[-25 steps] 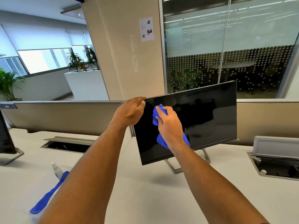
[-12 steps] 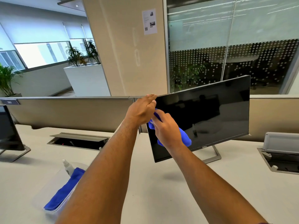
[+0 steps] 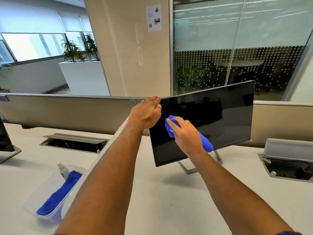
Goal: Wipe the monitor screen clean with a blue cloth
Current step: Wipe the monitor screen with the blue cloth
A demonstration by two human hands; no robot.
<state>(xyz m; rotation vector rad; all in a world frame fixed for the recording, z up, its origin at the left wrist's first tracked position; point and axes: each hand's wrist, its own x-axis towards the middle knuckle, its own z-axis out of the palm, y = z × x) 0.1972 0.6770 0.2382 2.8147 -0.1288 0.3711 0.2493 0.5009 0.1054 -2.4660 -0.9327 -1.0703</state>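
A black monitor (image 3: 220, 116) stands tilted on a metal stand on the white desk, its screen dark. My left hand (image 3: 145, 114) grips the monitor's upper left corner, fingers curled over the top edge. My right hand (image 3: 184, 134) holds a bunched blue cloth (image 3: 205, 144) and presses it against the left part of the screen; cloth shows above my fingers and below my wrist.
A clear tray (image 3: 42, 192) at the front left holds a second blue cloth (image 3: 59, 194) and a small spray bottle (image 3: 63, 169). Open cable hatches (image 3: 74, 143) (image 3: 288, 168) sit on either side. Another monitor's stand (image 3: 8, 153) is at far left. A beige partition (image 3: 67, 111) runs behind.
My right hand with the cloth slid left toward the corner, then back right and slightly down on the screen. My left hand kept its grip on the corner. The view shifted.
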